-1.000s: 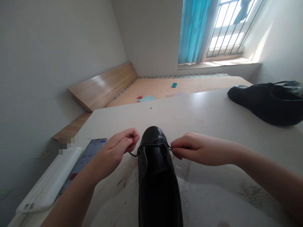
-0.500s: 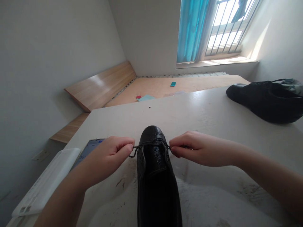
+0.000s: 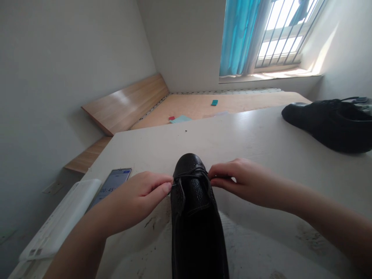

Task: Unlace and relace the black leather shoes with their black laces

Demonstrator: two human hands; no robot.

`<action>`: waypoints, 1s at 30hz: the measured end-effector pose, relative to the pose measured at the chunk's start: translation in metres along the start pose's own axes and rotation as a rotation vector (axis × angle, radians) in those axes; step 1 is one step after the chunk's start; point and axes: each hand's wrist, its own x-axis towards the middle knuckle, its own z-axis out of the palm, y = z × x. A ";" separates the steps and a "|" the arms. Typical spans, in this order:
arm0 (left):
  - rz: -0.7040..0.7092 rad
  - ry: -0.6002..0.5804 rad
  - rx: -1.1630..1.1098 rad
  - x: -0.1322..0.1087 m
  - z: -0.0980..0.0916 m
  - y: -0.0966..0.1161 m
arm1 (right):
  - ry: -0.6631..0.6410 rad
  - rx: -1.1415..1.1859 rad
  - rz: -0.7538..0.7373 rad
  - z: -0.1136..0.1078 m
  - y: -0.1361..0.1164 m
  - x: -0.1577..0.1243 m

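A black leather shoe [image 3: 195, 217] stands on the white table [image 3: 250, 135] right in front of me, toe pointing away. A thin black shoelace [image 3: 190, 173] crosses its top near the toe. My left hand [image 3: 139, 197] is closed in a pinch on the lace's left end, against the shoe's left side. My right hand [image 3: 235, 180] pinches the lace's right end, close against the shoe's right side.
A second black shoe [image 3: 331, 124] lies at the table's far right. A phone with a timer [image 3: 112, 184] and a white flat case [image 3: 58, 224] lie at the left edge. Beyond the table are a wooden bed platform [image 3: 203, 106] and a barred window with a blue curtain [image 3: 241, 37].
Both hands have drawn in toward the shoe. The loop of lace that hung out at the left is gone, and the lace lies tight across the shoe.
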 end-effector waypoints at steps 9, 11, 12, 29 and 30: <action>-0.029 -0.019 0.067 0.001 0.003 0.000 | 0.023 0.087 -0.042 0.002 -0.012 -0.009; -0.037 -0.019 0.078 0.001 0.003 0.000 | 0.007 0.077 -0.050 0.003 -0.014 -0.009; -0.036 -0.024 0.077 0.001 0.003 0.000 | 0.003 0.077 -0.052 0.004 -0.014 -0.009; -0.068 0.053 0.176 0.006 0.013 0.012 | -0.029 0.303 0.130 0.006 -0.027 -0.014; -0.075 0.055 0.202 0.005 0.014 0.014 | -0.007 0.301 0.147 0.007 -0.028 -0.014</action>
